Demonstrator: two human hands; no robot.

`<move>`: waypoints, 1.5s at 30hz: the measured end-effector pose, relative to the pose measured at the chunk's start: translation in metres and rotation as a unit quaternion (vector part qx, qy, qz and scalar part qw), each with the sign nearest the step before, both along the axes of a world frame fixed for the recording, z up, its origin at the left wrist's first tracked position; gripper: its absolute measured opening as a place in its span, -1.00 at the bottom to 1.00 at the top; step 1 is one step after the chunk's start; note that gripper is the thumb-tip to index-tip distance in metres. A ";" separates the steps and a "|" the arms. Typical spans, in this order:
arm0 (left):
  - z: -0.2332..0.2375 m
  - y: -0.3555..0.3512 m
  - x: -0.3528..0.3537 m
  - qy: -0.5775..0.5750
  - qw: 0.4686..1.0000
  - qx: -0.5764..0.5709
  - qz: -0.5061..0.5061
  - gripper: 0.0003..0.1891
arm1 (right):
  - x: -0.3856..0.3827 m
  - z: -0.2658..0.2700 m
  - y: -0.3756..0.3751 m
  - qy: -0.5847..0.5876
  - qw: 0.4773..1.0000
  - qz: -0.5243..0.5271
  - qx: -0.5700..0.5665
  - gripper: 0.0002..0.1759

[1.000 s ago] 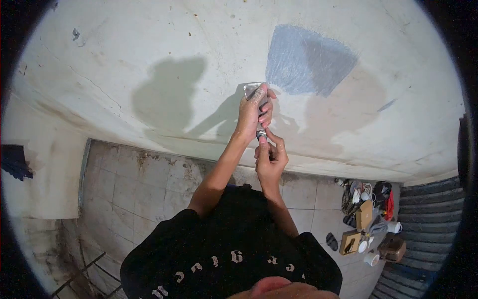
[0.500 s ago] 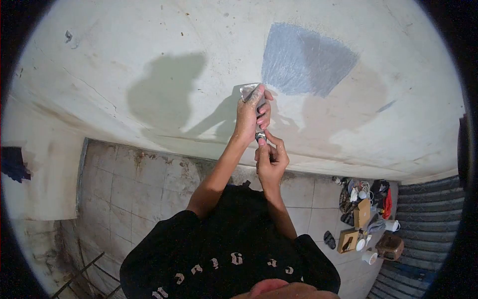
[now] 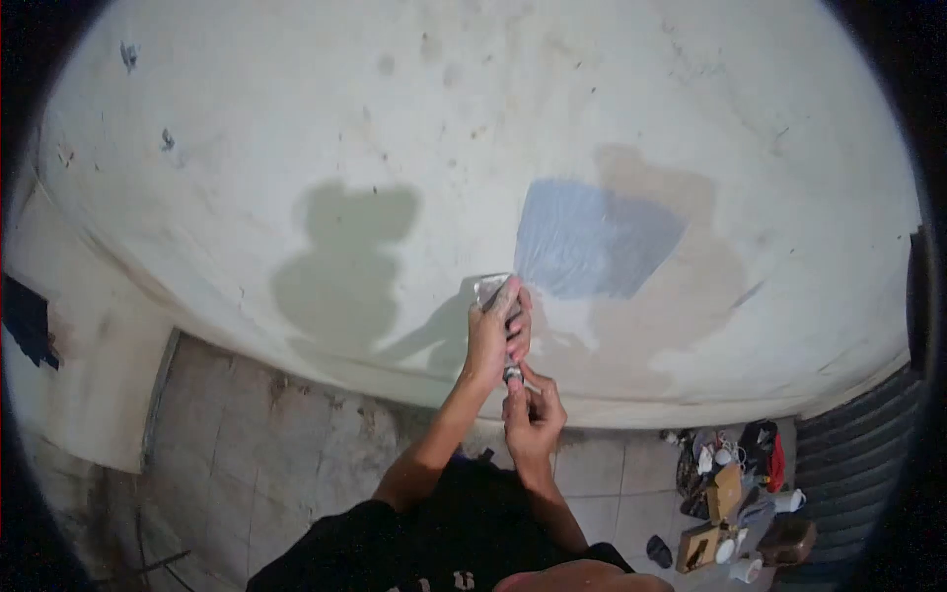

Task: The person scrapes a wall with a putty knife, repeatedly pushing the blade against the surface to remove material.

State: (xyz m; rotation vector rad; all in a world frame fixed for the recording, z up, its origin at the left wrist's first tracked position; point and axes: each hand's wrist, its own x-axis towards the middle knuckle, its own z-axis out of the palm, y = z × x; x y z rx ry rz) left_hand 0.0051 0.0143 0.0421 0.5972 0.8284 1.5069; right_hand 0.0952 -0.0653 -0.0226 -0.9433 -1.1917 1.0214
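Just below and left of the grey-blue patch (image 3: pixel 592 242) painted on the pale wall (image 3: pixel 395 138), the left hand (image 3: pixel 496 335) is raised with its fingers (image 3: pixel 520 326) wrapped closed around a silvery tube (image 3: pixel 490 289), whose flattened upper end sticks out above the knuckles, near the patch's lower left corner. The tube runs downward through the fist, away from the patch. The right hand (image 3: pixel 534 419) sits directly under the left, farther below the patch, with its fingers pinched shut on the tube's small lower end; the tip itself is too small to make out. Both hands are close to the wall, though whether the tube touches it cannot be told. Left of the patch, a shadow (image 3: pixel 340 266) of a head and a raised arm lies on the wall. Below the patch the wall meets a tiled floor (image 3: pixel 266 454), and far below and to the right of the patch a cluster of boxes and cups (image 3: pixel 735 488) sits on that floor.
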 end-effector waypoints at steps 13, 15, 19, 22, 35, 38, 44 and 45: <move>0.037 -0.001 -0.007 -0.009 0.999 0.033 -0.007 -0.61 | -0.011 0.038 0.003 0.031 0.999 -0.001 0.021 -0.74; 0.044 -0.003 -0.008 -0.012 0.998 0.054 -0.007 -0.61 | -0.012 0.050 -0.003 0.027 1.000 0.004 0.007 -0.72; 0.044 0.003 -0.012 -0.002 0.999 0.044 -0.018 -0.61 | -0.017 0.049 0.000 0.029 1.000 0.003 -0.001 -0.71; 0.057 0.005 -0.016 0.007 0.998 0.061 -0.023 -0.62 | -0.021 0.064 0.000 0.028 1.000 0.006 0.000 -0.71; 0.063 0.007 -0.018 0.021 0.997 0.057 -0.056 -0.60 | -0.029 0.064 0.004 0.077 0.997 0.010 0.010 -0.70; 0.061 0.009 -0.019 0.021 0.997 0.061 -0.048 -0.61 | -0.026 0.062 0.004 0.067 0.997 0.025 -0.009 -0.70; 0.067 0.004 -0.018 0.033 0.997 0.045 -0.048 -0.61 | -0.029 0.069 0.004 0.062 0.998 0.010 0.016 -0.73; 0.066 0.006 -0.018 0.040 0.998 0.032 -0.045 -0.62 | -0.029 0.063 0.005 0.064 0.998 0.009 0.016 -0.73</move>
